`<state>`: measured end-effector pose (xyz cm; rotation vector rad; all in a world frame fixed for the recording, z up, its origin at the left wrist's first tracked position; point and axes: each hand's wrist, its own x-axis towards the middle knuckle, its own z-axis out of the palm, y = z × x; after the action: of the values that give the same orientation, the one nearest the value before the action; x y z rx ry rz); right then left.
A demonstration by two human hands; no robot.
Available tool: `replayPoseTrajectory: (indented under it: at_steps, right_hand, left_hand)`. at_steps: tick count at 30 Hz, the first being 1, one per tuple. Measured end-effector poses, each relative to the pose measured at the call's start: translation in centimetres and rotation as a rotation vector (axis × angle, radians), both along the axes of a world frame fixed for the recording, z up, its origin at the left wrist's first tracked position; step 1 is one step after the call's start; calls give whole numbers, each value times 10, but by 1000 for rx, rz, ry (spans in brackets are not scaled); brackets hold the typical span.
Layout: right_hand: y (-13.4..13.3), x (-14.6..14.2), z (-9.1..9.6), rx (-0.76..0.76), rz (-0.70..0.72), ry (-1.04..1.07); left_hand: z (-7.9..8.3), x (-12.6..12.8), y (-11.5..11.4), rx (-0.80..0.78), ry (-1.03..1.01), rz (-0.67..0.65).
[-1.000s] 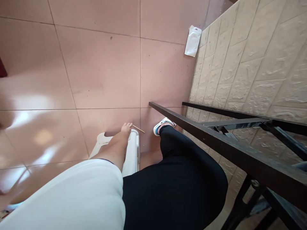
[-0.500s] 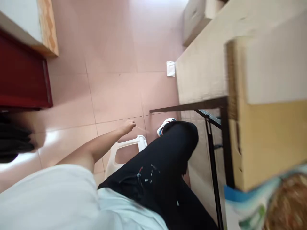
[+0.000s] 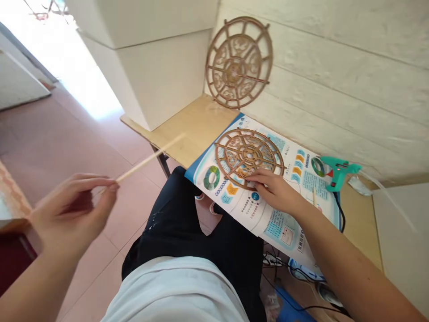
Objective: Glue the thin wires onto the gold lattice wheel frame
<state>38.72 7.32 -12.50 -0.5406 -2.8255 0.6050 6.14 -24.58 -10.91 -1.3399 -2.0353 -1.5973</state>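
My left hand [image 3: 80,210] is raised over the floor, its thumb and fingers pinching a thin pale wooden stick [image 3: 147,160] that points up and right. My right hand [image 3: 273,190] is at the near rim of a round brown openwork wheel [image 3: 250,154], with thumb and fingertips closed on the edge. This wheel has spokes and curled ornament and lies on a printed poster sheet [image 3: 248,214] on the table. A second, similar wheel [image 3: 237,62] leans upright against the wall behind. To the right of my right hand, a green glue gun [image 3: 340,170] rests on the sheet.
The wooden table [image 3: 187,129] stands against a pale wall [image 3: 318,71]. Large white boxes [image 3: 167,76] occupy its left end, and a white panel [image 3: 402,232] is at the right. Black cables [image 3: 301,304] hang and lie under the table. Tiled floor [image 3: 100,147] extends left.
The view has swung from the floor and stool to the table. My left hand still holds the stick. My right hand, unseen before, is now at the wheel's rim.
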Motion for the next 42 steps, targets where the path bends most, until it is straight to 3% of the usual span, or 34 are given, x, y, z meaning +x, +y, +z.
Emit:
replayPoseTrajectory:
  at_steps: [2, 5, 7, 9, 14, 20, 22, 25, 29, 42]
  right_hand:
    - [5, 5, -1, -31, 44, 19]
    - [8, 11, -4, -67, 92, 58]
    - [8, 13, -7, -84, 98, 88]
    - [6, 14, -11, -99, 77, 123]
    - [1, 15, -22, -152, -69, 209]
    - [1, 14, -30, -153, -160, 255]
    - [2, 14, -29, -138, -160, 251]
    - [5, 14, -25, -132, -185, 250]
    - [7, 15, -23, -105, -196, 254]
    - [7, 21, -27, -178, -278, 421]
  left_hand:
    - [21, 45, 54, -29, 213, -99]
    - [27, 103, 127, -145, 323, -319]
    - [25, 129, 160, -102, 391, -365]
    - [24, 147, 177, -87, 455, -432]
    - [22, 179, 184, -114, 453, -659]
    - [-8, 204, 195, -121, 376, -879]
    - [-22, 196, 202, -109, 321, -832]
    - [-42, 172, 211, -250, 323, -611]
    - [-57, 148, 215, -390, 438, -652]
    - [-52, 150, 224, -554, 400, -687]
